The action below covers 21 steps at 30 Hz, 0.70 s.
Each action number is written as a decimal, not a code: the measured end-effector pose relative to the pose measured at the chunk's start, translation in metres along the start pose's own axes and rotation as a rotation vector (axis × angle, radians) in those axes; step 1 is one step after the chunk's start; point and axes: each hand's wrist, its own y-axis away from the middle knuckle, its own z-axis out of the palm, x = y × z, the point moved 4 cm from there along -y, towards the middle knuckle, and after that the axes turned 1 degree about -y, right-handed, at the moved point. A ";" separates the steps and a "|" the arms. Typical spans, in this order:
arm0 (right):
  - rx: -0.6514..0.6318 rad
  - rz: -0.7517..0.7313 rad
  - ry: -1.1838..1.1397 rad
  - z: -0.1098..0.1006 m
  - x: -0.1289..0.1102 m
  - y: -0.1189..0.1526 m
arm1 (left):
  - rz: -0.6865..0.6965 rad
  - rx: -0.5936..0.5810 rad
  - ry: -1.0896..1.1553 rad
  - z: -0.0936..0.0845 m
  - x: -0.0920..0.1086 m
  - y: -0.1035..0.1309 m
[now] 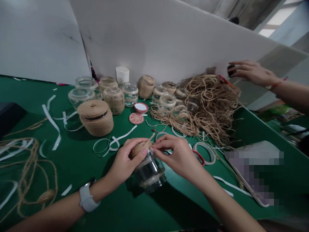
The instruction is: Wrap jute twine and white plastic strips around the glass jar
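A glass jar (151,170) lies tilted between my hands, its open mouth facing down and toward me. Brown twine (138,149) covers its far end, and a short loose twine end (152,137) sticks up there. My left hand (127,158) is wrapped round the twine-covered end, thumb pressed on it. At the jar's side, my right hand (175,151) pinches thumb and forefinger together close to the edge of the twine. What lies between those fingertips is too small to make out.
A twine-wrapped jar (95,119), several glass jars (130,93) and a big twine heap (212,100) stand behind. Tape rolls (205,153), white strips (54,125) and loose twine (36,164) litter the green table (106,209). Another person's hand (253,74) reaches over the partition.
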 end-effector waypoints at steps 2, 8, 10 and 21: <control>-0.019 -0.014 -0.020 -0.001 0.000 -0.001 | 0.003 0.004 0.000 0.000 0.000 0.000; -0.060 -0.004 -0.016 -0.001 0.003 -0.004 | 0.010 0.009 -0.023 0.000 -0.001 -0.002; -0.077 0.008 -0.009 -0.001 0.003 -0.005 | 0.003 0.007 -0.022 0.000 -0.001 -0.002; -0.125 -0.018 0.087 -0.003 -0.006 -0.008 | 0.006 0.016 0.008 0.002 0.000 -0.002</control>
